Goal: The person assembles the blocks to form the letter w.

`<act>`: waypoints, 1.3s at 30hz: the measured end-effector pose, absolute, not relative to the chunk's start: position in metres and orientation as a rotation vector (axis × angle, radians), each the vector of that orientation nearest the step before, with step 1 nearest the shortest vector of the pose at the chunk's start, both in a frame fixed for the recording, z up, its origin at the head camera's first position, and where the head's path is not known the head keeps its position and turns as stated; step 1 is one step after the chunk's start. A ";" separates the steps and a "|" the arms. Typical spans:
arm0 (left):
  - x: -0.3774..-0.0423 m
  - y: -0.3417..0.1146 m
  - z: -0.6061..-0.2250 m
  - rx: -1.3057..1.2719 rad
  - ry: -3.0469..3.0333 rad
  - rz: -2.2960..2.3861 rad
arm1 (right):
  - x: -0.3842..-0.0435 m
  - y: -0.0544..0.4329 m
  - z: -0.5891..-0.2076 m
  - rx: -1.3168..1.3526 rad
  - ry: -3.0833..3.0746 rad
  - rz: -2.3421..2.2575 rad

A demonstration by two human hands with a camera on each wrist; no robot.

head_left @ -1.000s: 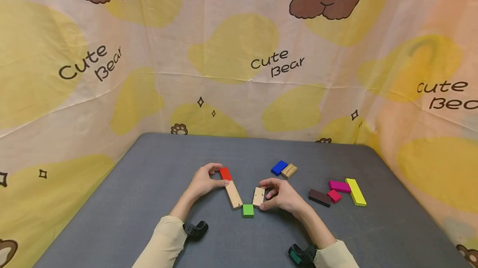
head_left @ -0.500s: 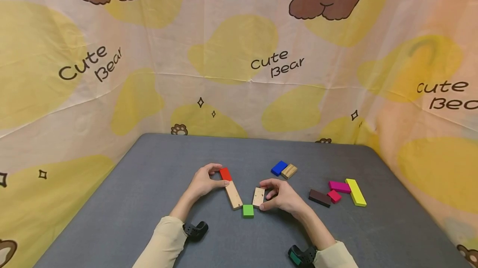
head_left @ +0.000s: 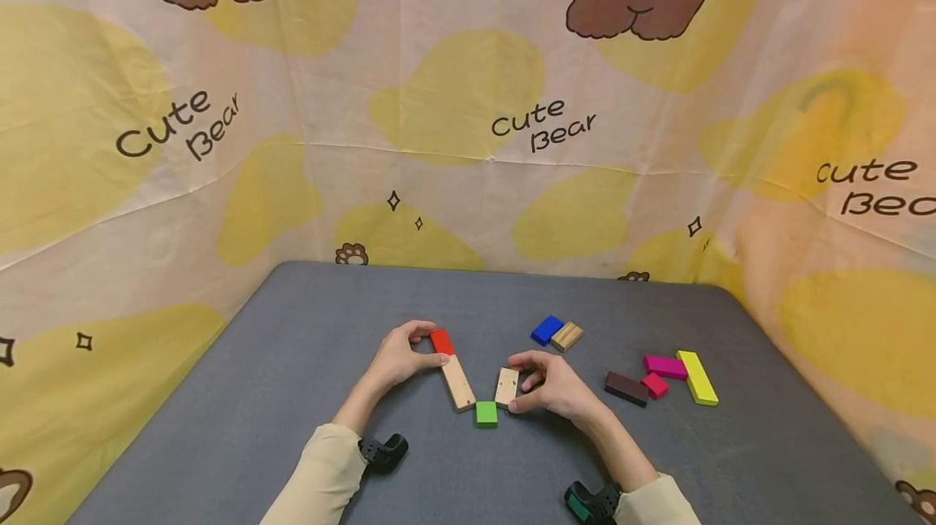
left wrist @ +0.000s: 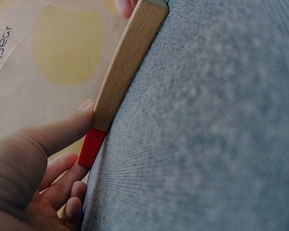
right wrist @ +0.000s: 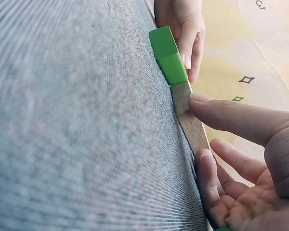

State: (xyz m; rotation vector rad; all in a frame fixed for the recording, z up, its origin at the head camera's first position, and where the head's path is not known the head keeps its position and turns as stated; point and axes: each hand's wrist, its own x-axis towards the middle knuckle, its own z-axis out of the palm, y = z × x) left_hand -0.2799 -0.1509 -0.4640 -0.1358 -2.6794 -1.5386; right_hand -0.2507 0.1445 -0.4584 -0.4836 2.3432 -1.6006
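My left hand (head_left: 399, 356) pinches a red block (head_left: 442, 341), fingers at its far end and thumb where it meets a long plain wooden block (head_left: 458, 385). In the left wrist view, the red block (left wrist: 91, 148) and the wooden block (left wrist: 130, 65) lie end to end. My right hand (head_left: 561, 385) holds a shorter wooden block (head_left: 507, 388) between thumb and fingers. A green block (head_left: 486, 414) sits at the near ends of both wooden blocks, so the row forms a V. The right wrist view shows the green block (right wrist: 168, 53) against the shorter wooden block (right wrist: 192, 127).
A blue block (head_left: 547, 330) and a striped wooden block (head_left: 567, 336) lie together behind my right hand. Farther right are a dark brown block (head_left: 626, 388), a small pinkish-red block (head_left: 655, 384), a magenta block (head_left: 665, 366) and a yellow block (head_left: 698, 378). A printed curtain surrounds the grey table (head_left: 329, 297).
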 end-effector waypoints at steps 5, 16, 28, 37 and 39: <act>-0.279 -0.152 -0.464 -0.155 -2.681 -1.534 | -0.250 0.145 -0.459 -0.491 2.340 -1.604; -0.278 -0.153 -0.462 -0.146 -2.681 -1.532 | -0.248 0.143 -0.458 -0.442 2.380 -1.627; -0.279 -0.156 -0.464 -0.168 -2.677 -1.520 | -0.269 0.181 -0.435 -0.217 2.681 -1.885; -0.278 -0.153 -0.466 -0.163 -2.688 -1.529 | -0.295 0.195 -0.440 -0.159 2.618 -1.744; -0.278 -0.153 -0.465 -0.167 -2.681 -1.532 | -0.299 0.194 -0.442 -0.112 2.594 -1.769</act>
